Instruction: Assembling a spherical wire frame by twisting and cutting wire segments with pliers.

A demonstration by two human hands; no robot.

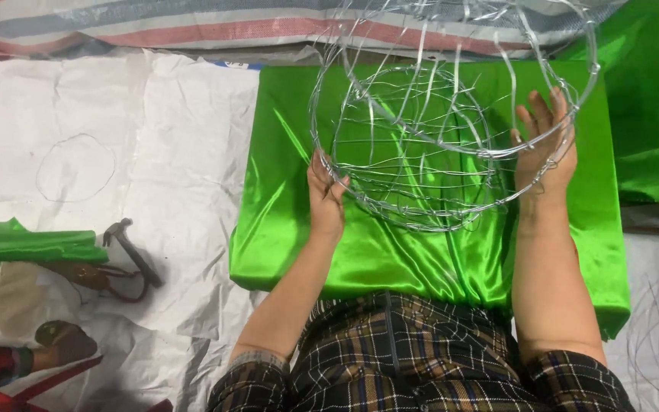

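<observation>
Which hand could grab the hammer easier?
Probably the left hand. The hammer lies on the white sheet on that side, while the right hand presses the far side of the wire frame.

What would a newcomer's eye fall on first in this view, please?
First, the round silver wire frame, held between the left hand and the right hand at upper centre. Beneath it lies glossy bright green cloth. A hammer lies on the white sheet at left.

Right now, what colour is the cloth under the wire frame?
Bright shiny green cloth, clearest in the head view.
</observation>
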